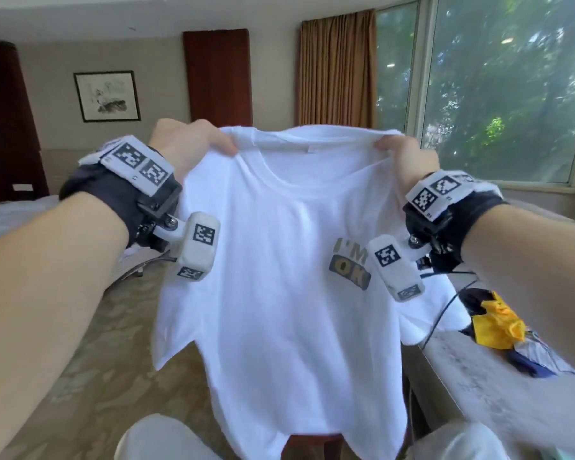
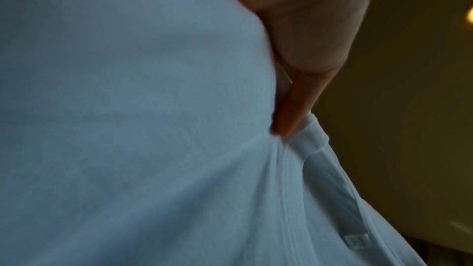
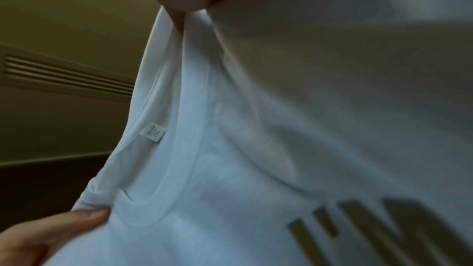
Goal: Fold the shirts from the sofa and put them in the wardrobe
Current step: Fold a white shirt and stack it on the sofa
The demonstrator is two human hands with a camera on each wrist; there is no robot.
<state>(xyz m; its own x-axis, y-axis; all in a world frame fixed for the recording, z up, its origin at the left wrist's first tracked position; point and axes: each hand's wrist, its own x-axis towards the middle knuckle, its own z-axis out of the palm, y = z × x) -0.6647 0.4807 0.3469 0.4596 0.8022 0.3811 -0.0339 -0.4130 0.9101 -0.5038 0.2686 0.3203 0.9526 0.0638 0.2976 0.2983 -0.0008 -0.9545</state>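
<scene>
Holding 1 white T-shirt (image 1: 279, 277) up at chest height, spread flat, print facing the person: left hand (image 1: 183, 144) pinches the shoulder at approx. 10 o'clock of the collar, right hand (image 1: 409, 157) at 2 o'clock. 2 hands, both w/ fingers (image 2: 289, 112) clamped on fabric. 1 heap of coloured clothes (image 1: 498, 323) at 4 o'clock (yellow on top). Right wrist view alone shows the neck label (image 3: 152, 133); head view alone shows the full "I'M OK" print (image 1: 349, 268).

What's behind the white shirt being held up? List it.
Around the white shirt, pinched at the shoulders by the left hand and right hand, show curtains, carpet and a red-brown panel. What lies directly behind the cloth is covered.
</scene>
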